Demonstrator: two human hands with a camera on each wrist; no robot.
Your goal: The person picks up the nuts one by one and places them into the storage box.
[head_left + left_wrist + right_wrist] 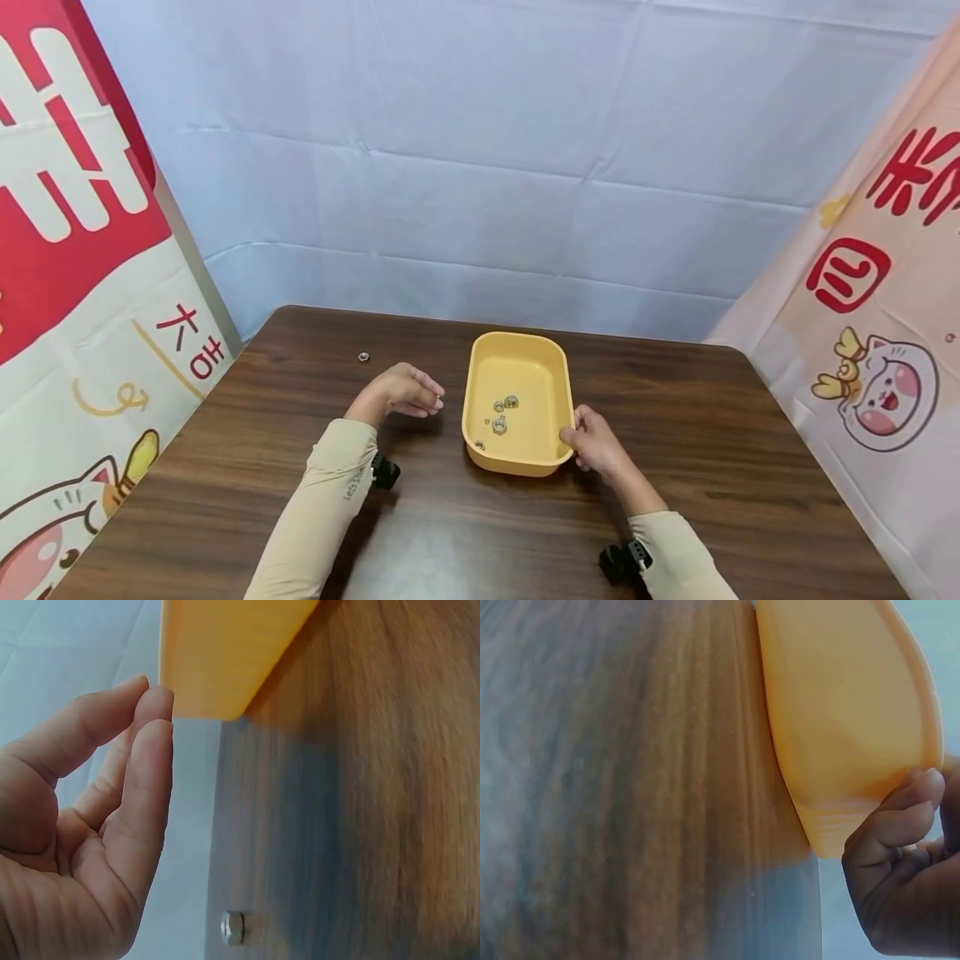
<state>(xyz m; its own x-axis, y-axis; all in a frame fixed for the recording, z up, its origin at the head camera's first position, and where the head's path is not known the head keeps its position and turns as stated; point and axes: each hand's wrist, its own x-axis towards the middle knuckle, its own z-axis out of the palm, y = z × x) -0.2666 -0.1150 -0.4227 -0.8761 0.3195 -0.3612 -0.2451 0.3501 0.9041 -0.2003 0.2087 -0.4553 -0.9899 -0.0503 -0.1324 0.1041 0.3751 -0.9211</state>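
On the table stands a yellow plastic tray [530, 346], with several metal hex nuts [499, 426] of different sizes lying near its left side. My right hand [592, 440] grips the tray's right wall near the front corner, thumb over the rim; in the right wrist view the curled fingers [900, 825] press its outside. Left of the tray, my left hand [408, 390] hovers over the table with thumb and fingertips pinched together. A tiny grey glint shows at those fingertips, apparently a small nut, mostly hidden by the fingers [146, 772] in the left wrist view.
One loose hex nut [363, 357] lies on the dark wooden table [450, 533], behind and left of my left hand. Beyond the table's back edge hangs a pale blue cloth [480, 208]. Printed banners [862, 350] hang at both sides.
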